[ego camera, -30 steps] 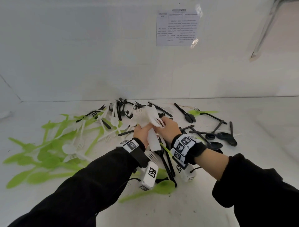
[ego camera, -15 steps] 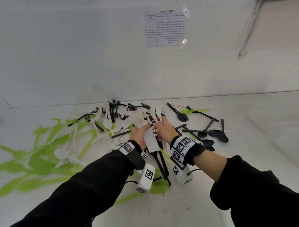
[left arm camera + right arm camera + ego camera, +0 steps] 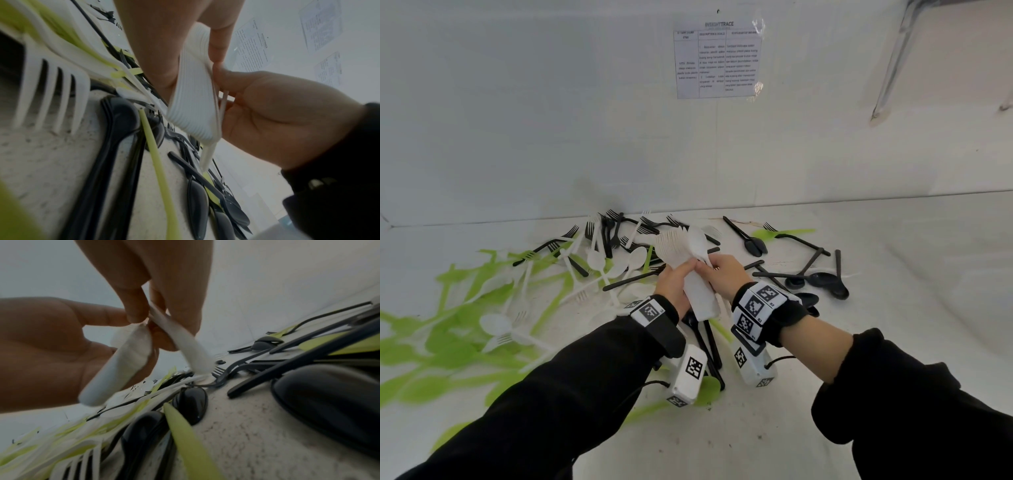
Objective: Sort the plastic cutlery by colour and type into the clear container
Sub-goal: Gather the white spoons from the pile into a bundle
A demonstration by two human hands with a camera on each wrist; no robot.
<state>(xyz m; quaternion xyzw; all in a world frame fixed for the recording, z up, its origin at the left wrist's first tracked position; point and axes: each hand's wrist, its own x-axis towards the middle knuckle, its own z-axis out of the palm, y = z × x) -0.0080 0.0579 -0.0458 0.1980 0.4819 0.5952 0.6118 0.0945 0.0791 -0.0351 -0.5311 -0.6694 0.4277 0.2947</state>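
My left hand (image 3: 677, 279) grips a thick stack of white forks (image 3: 690, 270) by the handles, tines up and away from me. The ribbed stack (image 3: 193, 97) shows close up in the left wrist view. My right hand (image 3: 719, 269) touches the stack's right side and pinches the handle of a white spoon (image 3: 697, 240), whose bowl stands beside the fork tines. In the right wrist view this handle (image 3: 183, 342) is blurred between thumb and fingers, next to the stack (image 3: 123, 365). No clear container is in view.
Loose cutlery covers the white table (image 3: 825, 428): green pieces (image 3: 448, 346) at the left, white spoons and forks (image 3: 599, 260) in the middle, black forks (image 3: 609, 233) at the back, black spoons (image 3: 822, 279) at the right. Black and green pieces (image 3: 709, 346) lie under my wrists. The white wall (image 3: 551, 120) is close behind.
Both hands have stayed together over the pile. The loose fan of white pieces has closed into a tidy stack, and a white spoon now stands at its right side.
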